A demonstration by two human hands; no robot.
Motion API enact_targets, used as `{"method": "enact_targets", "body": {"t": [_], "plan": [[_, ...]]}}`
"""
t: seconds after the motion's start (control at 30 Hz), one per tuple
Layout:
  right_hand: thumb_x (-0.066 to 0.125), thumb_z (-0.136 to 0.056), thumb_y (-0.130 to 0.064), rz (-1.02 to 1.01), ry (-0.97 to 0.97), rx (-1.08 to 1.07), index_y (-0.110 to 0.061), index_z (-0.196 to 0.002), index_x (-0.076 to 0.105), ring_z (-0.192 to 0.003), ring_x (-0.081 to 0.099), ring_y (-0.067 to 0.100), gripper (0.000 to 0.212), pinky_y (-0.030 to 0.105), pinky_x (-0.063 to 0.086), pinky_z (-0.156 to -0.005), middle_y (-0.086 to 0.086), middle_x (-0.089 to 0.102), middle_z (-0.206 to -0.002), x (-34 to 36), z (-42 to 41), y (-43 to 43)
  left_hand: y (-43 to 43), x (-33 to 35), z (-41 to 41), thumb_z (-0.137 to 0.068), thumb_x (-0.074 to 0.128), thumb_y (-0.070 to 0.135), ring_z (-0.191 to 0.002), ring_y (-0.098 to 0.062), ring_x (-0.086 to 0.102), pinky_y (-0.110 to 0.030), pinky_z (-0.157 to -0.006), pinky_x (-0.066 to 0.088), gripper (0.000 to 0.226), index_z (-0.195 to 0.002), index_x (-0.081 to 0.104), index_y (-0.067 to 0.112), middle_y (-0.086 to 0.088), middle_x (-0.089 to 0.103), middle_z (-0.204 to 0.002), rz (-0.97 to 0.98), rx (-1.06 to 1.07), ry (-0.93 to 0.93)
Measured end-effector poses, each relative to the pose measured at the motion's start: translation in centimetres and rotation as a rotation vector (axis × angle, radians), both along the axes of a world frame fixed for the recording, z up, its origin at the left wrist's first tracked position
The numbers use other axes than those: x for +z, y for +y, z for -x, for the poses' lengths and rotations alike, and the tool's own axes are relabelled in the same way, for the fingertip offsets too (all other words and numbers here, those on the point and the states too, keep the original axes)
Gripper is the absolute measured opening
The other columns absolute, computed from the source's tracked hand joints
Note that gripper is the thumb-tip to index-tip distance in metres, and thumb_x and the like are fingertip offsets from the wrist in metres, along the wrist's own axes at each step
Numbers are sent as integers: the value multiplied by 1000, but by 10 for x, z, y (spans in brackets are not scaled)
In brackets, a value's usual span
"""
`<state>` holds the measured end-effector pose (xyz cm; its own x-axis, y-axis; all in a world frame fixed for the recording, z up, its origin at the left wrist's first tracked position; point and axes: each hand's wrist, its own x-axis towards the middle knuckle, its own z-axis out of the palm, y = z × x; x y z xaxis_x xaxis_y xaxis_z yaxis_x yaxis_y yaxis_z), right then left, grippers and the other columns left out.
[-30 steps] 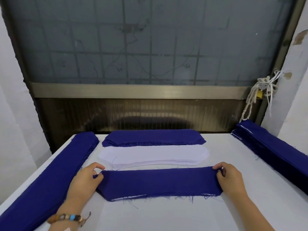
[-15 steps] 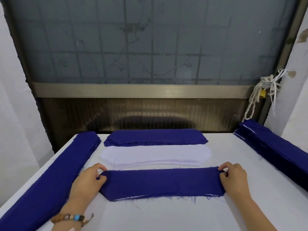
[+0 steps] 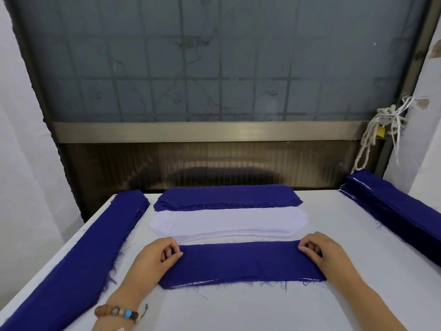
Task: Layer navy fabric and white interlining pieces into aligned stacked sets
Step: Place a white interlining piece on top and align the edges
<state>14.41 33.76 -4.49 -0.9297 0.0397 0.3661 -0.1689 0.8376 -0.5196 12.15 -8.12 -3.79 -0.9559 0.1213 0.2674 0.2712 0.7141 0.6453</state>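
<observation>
Navy piece (image 3: 241,263) lies flat near the table's (image 3: 262,309) front edge (white layer showing under its frayed near side). Left grip (image 3: 152,256) pinches its left end, right grip (image 3: 327,254) its right end. White interlining stack (image 3: 229,222) sits just behind.

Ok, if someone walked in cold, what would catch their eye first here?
The left hand and right hand pinch the ends of a navy piece lying across the near middle of the white table. Just behind it sits the white interlining stack, then a navy stack; a left navy pile and a right navy pile flank the table.
</observation>
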Motion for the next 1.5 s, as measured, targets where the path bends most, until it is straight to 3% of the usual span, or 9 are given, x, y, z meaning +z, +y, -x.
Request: {"method": "enact_targets", "body": {"t": [0.33, 0.43, 0.6, 0.77, 1.0, 1.1, 1.2, 1.37, 1.5], "plan": [[43, -99, -38, -228, -64, -195, -22, -77, 49, -67, 53, 9, 27, 21, 42, -59, -7, 57, -76, 14, 13, -16, 12, 12, 14, -89, 63, 26, -64, -8, 53, -22, -61, 45, 14, -76, 60, 28, 2, 61, -72, 80, 102, -43], [49, -98, -29, -171, 78, -216, -28, -95, 52, -83, 51, 8, 4, 16, 43, -71, -9, 54, -97, 22, 28, -35, 27, 25, 27, -91, 63, 25, -87, -8, 53, -15, -74, 43, 9, -93, 59, 32, 10, 58, -97, 154, 183, 161], [48, -98, -29, -214, 125, -164, -31, -128, 50, -115, 44, 8, 30, 18, 36, -98, -11, 48, -129, 25, 62, -68, 54, 28, 54, -97, 51, 33, -116, -8, 47, -21, -96, 41, 33, -130, 50, 32, 11, 50, -131, 295, 243, 199], [43, -100, -28, -273, 28, -138, -30, -118, 57, -107, 49, 5, 23, 17, 42, -91, -12, 54, -122, 19, 89, -86, 61, 16, 69, -99, 45, 34, -104, -4, 48, -19, -86, 40, 20, -116, 57, 35, 16, 55, -116, 358, 297, 180], [54, -95, -23, -163, 18, -200, -24, -100, 59, -91, 52, 6, 8, 14, 46, -80, -7, 59, -102, 13, 104, -85, 47, 8, 84, -95, 59, 23, -87, -6, 53, -20, -74, 47, 9, -94, 65, 30, 13, 58, -90, 156, 298, 213], [57, -94, -19, -74, 27, -205, -21, -106, 62, -93, 53, 8, 13, 14, 43, -85, -3, 57, -108, 6, 106, -77, 37, 3, 87, -96, 55, 28, -103, -10, 54, -26, -86, 42, 21, -115, 64, 30, 11, 62, -110, 239, 384, 218], [58, -94, -17, -18, 40, -243, -17, -117, 63, -101, 54, 11, 23, 16, 40, -94, 1, 52, -117, 6, 106, -72, 35, 2, 89, -99, 41, 44, -127, -12, 42, -33, -102, 33, 41, -138, 47, 31, 10, 49, -139, 334, 492, 86], [56, -95, -18, -38, 14, -255, -14, -126, 61, -109, 50, 15, 31, 20, 39, -99, 3, 51, -123, 5, 105, -73, 31, 2, 88, -99, 36, 51, -138, -15, 30, -38, -108, 30, 52, -145, 38, 28, 7, 36, -151, 280, 485, -54], [59, -94, -14, -7, 34, -218, -16, -112, 65, -105, 48, 16, 19, 20, 39, -92, 2, 53, -118, 7, 104, -73, 28, 5, 85, -101, 35, 44, -137, -12, 32, -34, -109, 28, 42, -140, 46, 35, 9, 40, -149, 330, 481, 12]]}}
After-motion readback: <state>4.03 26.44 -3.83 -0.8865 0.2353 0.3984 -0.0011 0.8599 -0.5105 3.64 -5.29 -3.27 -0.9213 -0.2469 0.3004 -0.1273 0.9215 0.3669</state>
